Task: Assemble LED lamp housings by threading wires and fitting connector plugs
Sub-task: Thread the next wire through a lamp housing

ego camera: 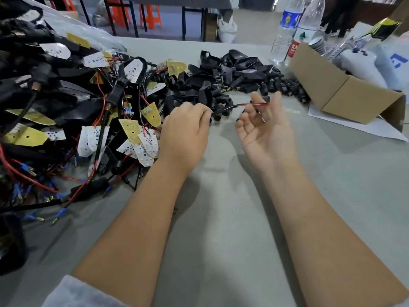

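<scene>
While the left hand (186, 127) is curled around the black part of a wire (241, 106), the right hand (264, 129) pinches its red end between thumb and forefinger, with the other fingers loose. The wire stretches between both hands above the grey table (221, 218), near a pile of black plugs (243, 78).

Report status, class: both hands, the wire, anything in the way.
Left hand grips the sleeved end of the wire. Right hand palm-up, pinching its red and black leads. Loose black plugs beyond; bare table below.
</scene>
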Available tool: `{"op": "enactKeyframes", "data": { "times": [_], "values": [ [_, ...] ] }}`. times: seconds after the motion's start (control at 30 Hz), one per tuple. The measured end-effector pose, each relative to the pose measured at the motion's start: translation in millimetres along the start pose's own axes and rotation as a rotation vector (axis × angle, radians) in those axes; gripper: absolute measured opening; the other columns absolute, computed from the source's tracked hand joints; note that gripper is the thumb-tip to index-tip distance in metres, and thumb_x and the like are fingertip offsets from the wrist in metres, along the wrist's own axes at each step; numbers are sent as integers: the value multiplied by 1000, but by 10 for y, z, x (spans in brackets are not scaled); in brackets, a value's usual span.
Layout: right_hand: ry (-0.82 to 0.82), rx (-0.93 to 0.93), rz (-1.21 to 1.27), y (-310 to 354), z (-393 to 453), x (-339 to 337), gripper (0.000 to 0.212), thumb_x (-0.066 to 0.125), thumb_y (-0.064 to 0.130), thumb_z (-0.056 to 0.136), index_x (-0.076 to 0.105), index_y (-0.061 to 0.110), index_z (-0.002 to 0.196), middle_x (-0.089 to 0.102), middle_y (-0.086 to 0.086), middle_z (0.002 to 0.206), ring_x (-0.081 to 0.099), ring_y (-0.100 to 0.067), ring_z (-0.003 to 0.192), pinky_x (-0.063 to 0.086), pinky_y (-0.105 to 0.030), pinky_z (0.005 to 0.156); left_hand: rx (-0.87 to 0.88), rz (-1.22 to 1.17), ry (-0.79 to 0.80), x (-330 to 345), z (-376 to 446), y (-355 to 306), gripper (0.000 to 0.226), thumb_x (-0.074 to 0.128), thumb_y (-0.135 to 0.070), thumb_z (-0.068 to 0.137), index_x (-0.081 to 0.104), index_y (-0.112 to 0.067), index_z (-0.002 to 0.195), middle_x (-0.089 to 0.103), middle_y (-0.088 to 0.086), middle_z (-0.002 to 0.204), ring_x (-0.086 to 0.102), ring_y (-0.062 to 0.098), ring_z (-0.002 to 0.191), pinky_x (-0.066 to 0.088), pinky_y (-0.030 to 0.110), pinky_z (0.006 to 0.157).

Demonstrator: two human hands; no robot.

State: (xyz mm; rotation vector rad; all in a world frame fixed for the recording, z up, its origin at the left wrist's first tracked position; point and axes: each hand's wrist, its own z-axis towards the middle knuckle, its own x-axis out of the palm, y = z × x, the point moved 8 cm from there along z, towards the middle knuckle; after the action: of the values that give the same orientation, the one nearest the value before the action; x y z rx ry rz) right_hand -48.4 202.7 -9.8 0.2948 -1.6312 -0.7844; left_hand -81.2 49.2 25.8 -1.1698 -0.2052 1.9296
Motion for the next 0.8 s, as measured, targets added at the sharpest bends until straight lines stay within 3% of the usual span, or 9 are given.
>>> {"op": "enactKeyframes", "data": {
  "times": [0.17, 0.37, 0.6, 0.8],
  "values": [
    [-92, -106, -333, 26, -13, -31, 33, 40, 33, 104, 66, 14, 97, 56, 3, 60, 51, -9, 52, 45, -20, 55, 33, -71, 64, 63, -45, -85, 23, 49, -24, 101, 68, -13, 106, 52, -1, 90, 55, 23, 93, 43, 44, 86],
    [-99, -88, -410, 38, 0, -58, 33, 41, 33, 104, 69, 16, 97, 48, 4, 61, 44, -9, 54, 38, -21, 55, 93, -101, 51, 69, -60, -197, 21, 50, -20, 100, 67, -9, 105, 47, -3, 85, 48, 15, 80, 39, 32, 72],
    [-40, -89, -512, -14, -6, 33, 36, 43, 35, 103, 70, 13, 92, 44, 2, 58, 42, -11, 51, 37, -23, 56, 138, -107, 152, 113, -81, -264, 23, 48, -23, 102, 65, -14, 114, 56, 6, 92, 53, 22, 88, 42, 42, 79],
    [-17, -127, -668, -74, -13, 64, 32, 58, 28, 98, 64, 13, 70, 41, 3, 48, 35, -10, 41, 30, -20, 42, 154, -91, 198, 130, -99, -287, 26, 47, -24, 101, 64, -20, 120, 63, 2, 95, 56, 20, 92, 44, 43, 80]
  ]
}}
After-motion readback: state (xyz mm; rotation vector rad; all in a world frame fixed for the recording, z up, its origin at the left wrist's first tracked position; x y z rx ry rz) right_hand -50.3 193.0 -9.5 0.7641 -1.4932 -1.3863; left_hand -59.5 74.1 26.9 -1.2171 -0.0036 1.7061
